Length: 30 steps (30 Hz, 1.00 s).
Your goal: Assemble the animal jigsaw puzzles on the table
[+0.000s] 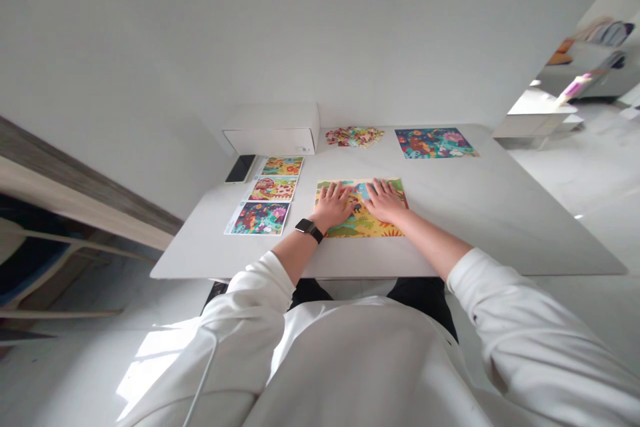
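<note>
A colourful jigsaw puzzle (363, 221), mostly yellow with animal figures, lies flat on the table in front of me. My left hand (334, 205) rests palm down on its left part, fingers spread. On its upper right part my right hand (385, 200) lies flat, with the fingers also stretched out. Both palms cover portions of the picture. To the left, three printed picture cards stand in a column: a yellow one (283, 166), a farm scene (273, 189) and a dark blue one (262, 219).
Beyond the puzzle is a heap of loose puzzle pieces (354, 137). A dark blue puzzle (436, 143) lies at the back right. A white box (270, 130) stands against the wall, with a phone (241, 169) near it. The white table (520, 227) has its edge close to my body.
</note>
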Tool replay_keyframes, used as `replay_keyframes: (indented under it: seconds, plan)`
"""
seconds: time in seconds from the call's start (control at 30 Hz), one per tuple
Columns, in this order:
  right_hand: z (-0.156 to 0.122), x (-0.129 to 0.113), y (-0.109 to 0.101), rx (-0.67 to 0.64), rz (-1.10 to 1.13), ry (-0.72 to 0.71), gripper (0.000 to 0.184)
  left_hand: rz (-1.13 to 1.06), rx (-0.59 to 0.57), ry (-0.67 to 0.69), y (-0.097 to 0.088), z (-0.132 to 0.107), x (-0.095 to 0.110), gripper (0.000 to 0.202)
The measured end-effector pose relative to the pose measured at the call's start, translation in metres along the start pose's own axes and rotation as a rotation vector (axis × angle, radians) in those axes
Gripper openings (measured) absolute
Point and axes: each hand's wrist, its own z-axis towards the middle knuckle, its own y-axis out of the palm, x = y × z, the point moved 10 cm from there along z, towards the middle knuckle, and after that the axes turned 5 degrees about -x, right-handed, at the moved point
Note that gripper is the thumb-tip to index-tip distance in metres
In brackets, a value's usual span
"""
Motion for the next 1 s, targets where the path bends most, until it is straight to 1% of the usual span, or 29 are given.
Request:
replay_keyframes:
  seconds: [0.1, 0.17, 0.23, 0.3, 0.37, 0.43, 0.5, 0.57, 0.63, 0.8, 0.9, 1.0]
  plan:
    - [-0.003, -0.009, -0.003, -0.034, 0.011, -0.086, 0.068, -0.061, -0.07, 0.063, -0.001, -0.001, -0.003, 0.062]
    - [-0.013, -0.011, -0.005, -0.087, 0.009, -0.13, 0.066, -0.095, -0.1, 0.068, -0.006, -0.01, -0.012, 0.064]
    - [-0.029, -0.008, -0.01, -0.127, 0.002, -0.139, 0.066, -0.098, -0.113, 0.057, -0.013, -0.026, -0.024, 0.072]
    - [-0.049, -0.001, -0.018, -0.128, 0.005, -0.134, 0.067, -0.086, -0.129, 0.064, -0.018, -0.048, -0.038, 0.08]
    - [-0.069, 0.005, -0.023, -0.143, 0.02, -0.138, 0.073, -0.082, -0.146, 0.058, -0.02, -0.071, -0.055, 0.09]
    - [-0.087, 0.011, -0.025, -0.161, 0.038, -0.135, 0.076, -0.105, -0.126, 0.062, -0.025, -0.089, -0.07, 0.1]
    - [-0.099, 0.013, -0.029, -0.158, 0.054, -0.15, 0.077, -0.162, -0.12, 0.093, -0.027, -0.101, -0.079, 0.101]
    - [-0.107, 0.01, -0.033, -0.142, 0.069, -0.184, 0.076, -0.221, -0.134, 0.16, -0.027, -0.108, -0.079, 0.098]
    - [-0.11, 0.008, -0.037, -0.13, 0.087, -0.208, 0.072, -0.257, -0.14, 0.182, -0.026, -0.11, -0.079, 0.094]
    - [-0.113, 0.011, -0.045, -0.098, 0.117, -0.191, 0.062, -0.276, -0.114, 0.158, -0.026, -0.102, -0.072, 0.083]
    - [-0.119, 0.024, -0.049, -0.067, 0.116, -0.164, 0.059, -0.298, -0.106, 0.169, -0.024, -0.093, -0.058, 0.077]
    - [-0.128, 0.051, -0.053, -0.048, 0.109, -0.116, 0.058, -0.315, -0.094, 0.203, -0.022, -0.077, -0.034, 0.073]
